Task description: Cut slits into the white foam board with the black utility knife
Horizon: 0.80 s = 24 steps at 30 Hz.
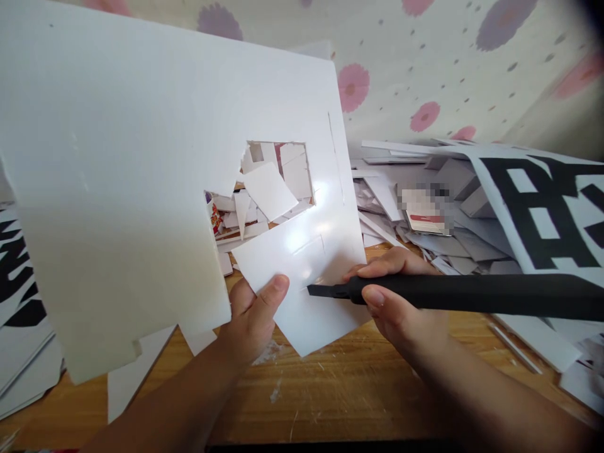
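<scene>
A large white board (141, 126) with an angular cut-out tilts up over the wooden table. My left hand (255, 314) grips its lower flap, thumb on top and the other fingers hidden underneath. In my right hand (401, 302) is a black utility knife (453, 292), pinched between thumb and fingers near the blade end. The dark blade points left, and its tip is at the flap's surface beside a short cut line. Other thin cut lines show on the board above the blade and along its right edge.
White board scraps (377, 189) pile up behind and to the right, with a small box-like item (427, 211) among them. Sheets with bold black print (533, 207) lie at the right and far left. Below is the wooden table (330, 390); behind hangs a flower-patterned covering (387, 63).
</scene>
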Available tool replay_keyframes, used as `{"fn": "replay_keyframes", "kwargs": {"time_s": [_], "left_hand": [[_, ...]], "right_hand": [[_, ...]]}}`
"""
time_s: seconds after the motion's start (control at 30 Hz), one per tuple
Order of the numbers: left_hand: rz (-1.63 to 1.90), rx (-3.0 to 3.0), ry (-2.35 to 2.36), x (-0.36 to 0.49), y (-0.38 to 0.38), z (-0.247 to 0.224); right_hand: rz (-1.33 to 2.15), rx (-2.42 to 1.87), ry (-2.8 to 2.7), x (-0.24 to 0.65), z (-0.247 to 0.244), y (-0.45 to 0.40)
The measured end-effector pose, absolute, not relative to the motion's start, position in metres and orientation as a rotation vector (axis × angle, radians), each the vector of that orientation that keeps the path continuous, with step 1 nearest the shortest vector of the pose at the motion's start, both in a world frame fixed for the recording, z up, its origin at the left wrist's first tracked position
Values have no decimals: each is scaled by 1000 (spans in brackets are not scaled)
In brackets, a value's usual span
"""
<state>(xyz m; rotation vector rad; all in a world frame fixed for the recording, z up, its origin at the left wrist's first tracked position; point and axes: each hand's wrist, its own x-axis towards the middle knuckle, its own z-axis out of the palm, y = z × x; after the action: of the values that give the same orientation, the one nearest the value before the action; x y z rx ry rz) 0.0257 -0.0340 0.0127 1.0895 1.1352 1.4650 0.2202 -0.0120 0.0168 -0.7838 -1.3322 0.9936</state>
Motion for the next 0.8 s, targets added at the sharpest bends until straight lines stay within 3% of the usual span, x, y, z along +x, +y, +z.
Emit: {"fn": "replay_keyframes", "kwargs": {"time_s": [0.8], "left_hand": [[1374, 1232, 1241, 25, -34, 21]], "right_hand": [[963, -821, -1403, 233, 31, 3]]}}
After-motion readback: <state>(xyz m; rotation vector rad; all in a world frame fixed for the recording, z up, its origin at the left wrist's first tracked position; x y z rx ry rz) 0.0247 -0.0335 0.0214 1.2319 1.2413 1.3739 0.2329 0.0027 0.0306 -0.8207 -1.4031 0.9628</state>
